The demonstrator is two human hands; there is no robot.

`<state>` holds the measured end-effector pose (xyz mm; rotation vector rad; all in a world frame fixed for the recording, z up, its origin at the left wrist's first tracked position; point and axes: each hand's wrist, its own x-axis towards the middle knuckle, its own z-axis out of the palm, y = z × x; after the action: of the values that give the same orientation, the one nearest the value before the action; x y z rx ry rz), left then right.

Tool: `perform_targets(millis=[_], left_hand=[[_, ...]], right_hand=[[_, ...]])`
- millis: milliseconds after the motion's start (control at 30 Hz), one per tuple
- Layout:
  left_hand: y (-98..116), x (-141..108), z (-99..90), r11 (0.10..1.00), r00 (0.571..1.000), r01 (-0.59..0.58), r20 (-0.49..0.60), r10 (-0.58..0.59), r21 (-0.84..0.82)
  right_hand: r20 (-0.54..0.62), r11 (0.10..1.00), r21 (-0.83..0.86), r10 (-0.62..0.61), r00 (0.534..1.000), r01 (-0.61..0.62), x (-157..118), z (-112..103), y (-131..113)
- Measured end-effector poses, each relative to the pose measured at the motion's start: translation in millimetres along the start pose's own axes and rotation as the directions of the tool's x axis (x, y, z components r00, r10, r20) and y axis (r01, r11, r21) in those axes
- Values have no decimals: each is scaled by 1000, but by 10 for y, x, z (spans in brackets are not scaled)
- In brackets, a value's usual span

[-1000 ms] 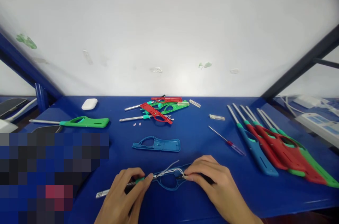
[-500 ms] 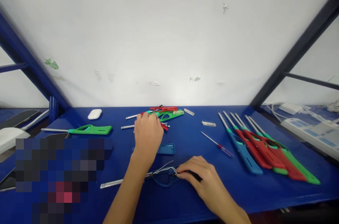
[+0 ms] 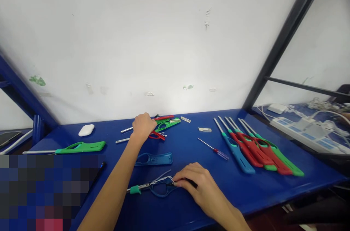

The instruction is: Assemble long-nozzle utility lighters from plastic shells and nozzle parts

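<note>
An opened long-nosed lighter (image 3: 161, 192) lies at the front, its blue handle shell showing, with white wires (image 3: 161, 180) and a green collar (image 3: 135, 189) on the metal tube. My right hand (image 3: 201, 187) pinches a small black part (image 3: 192, 183) at the wire end of this lighter. Farther back, my left hand (image 3: 143, 127) is over several lighter parts; its fingers are hidden behind the back of the hand. Beside it are a green half shell (image 3: 165, 124) and a red piece (image 3: 157, 135). Between the hands lies the other blue half shell (image 3: 160, 159).
Several whole lighters (image 3: 254, 149) lie on the right, near a screwdriver (image 3: 216, 149) and small clear fuel tanks (image 3: 205, 129). On the left are a green lighter (image 3: 80, 147) and a white case (image 3: 86, 130). A power strip (image 3: 306, 132) stands beyond the right post.
The view has turned to the right. My left hand has shifted farther back over the parts, uncovering more of the blue half shell. My right hand keeps its pinch on the black part.
</note>
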<state>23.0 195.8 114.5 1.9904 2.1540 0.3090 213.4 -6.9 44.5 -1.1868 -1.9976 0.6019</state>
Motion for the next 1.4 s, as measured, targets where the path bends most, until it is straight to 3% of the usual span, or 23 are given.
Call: perform_targets(millis=[133,300,433,600,767,1033,1200,1400], left_hand=[[-43,-132,-329,993,997,11,80,-2,-118],[-194,-732,-592,932,991,-72,76,106,-356],[-431,-1325,-427,806,978,-183,-19,208,-563],[-813,-1788,-7,683,984,-177,-120,130,-709],[-1005,-1897,231,598,986,-168,-142,91,-784],[-898,-1940,339,509,996,-88,-91,19,-856],[-794,-2012,377,528,992,-89,-120,-26,-845],[-808,-1965,490,627,966,-232,-250,61,-744]], right_hand=[[3,1000,-11,10,1000,-9,8,-2,-16],[17,1000,-14,16,1000,-15,9,15,-2],[29,1000,-2,10,1000,-10,-3,25,32],[45,1000,-2,11,999,-11,-22,19,38],[43,999,-36,23,999,-21,-27,11,21],[59,997,-72,17,998,-13,-34,23,44],[54,997,-78,-4,999,9,-42,22,32],[29,996,-85,-16,999,18,-33,16,-1]])
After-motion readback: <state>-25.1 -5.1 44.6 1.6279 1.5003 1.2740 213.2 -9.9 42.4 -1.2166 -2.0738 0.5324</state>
